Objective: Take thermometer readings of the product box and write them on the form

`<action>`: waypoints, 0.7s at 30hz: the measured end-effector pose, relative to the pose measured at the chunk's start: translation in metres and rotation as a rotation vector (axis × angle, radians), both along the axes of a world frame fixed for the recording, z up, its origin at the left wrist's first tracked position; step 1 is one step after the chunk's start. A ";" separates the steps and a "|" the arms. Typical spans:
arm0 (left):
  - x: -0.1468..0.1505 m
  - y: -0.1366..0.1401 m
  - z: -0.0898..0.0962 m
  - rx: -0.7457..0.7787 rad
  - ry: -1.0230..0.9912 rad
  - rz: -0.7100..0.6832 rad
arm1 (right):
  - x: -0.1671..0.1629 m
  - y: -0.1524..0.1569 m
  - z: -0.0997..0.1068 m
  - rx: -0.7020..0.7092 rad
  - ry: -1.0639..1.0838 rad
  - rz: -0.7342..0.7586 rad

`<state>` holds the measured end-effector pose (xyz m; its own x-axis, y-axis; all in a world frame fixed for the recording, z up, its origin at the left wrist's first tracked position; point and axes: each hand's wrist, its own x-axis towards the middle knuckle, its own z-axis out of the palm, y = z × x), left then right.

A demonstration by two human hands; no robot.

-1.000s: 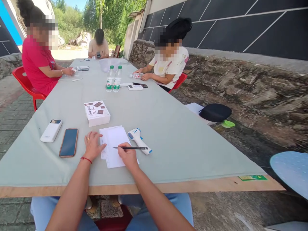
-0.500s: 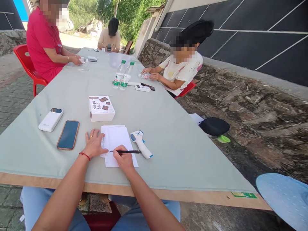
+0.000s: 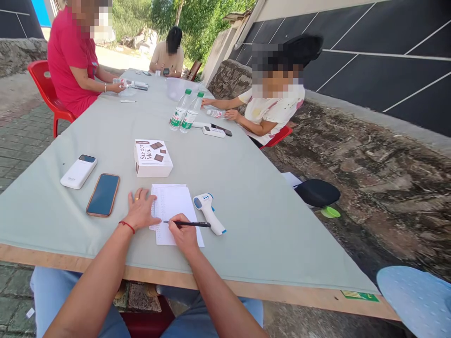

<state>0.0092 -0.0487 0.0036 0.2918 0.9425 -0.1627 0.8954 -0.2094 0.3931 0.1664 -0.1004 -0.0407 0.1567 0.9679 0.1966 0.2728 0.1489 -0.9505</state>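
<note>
My right hand is closed round a black pen, whose tip rests at the left part of a sheet of paper. Faint printed rows run down the left side of the sheet, and another sheet lies partly under it. My left hand lies with fingers spread across the left edge of the papers, thumb toward the pen tip. Just right of the papers is a white and blue infrared thermometer. A smartphone in an orange-brown case lies left of my left hand. Beyond the papers stands a white box.
A white power bank lies at the left. Two water bottles with green caps stand mid-table, near a white device and a translucent basin. Three people sit farther along the table. A light-blue hat-like item is at the lower right.
The view has shifted slightly, moving the table things a little right. The person at the right has drawn one hand away from the bottle. My hands keep nearly the same pose on the paper.
</note>
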 end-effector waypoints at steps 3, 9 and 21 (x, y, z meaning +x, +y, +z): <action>0.000 0.000 0.000 0.002 -0.013 0.001 | 0.000 0.000 0.000 -0.006 0.000 0.007; 0.000 0.001 -0.003 0.018 -0.042 0.001 | 0.002 0.000 0.000 -0.013 -0.009 0.021; 0.000 0.000 -0.001 0.008 -0.004 -0.004 | 0.002 -0.001 0.002 -0.012 -0.013 -0.001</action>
<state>0.0091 -0.0485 0.0031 0.2959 0.9428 -0.1537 0.8929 -0.2158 0.3951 0.1683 -0.1013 -0.0390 0.1556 0.9700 0.1866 0.2859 0.1366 -0.9485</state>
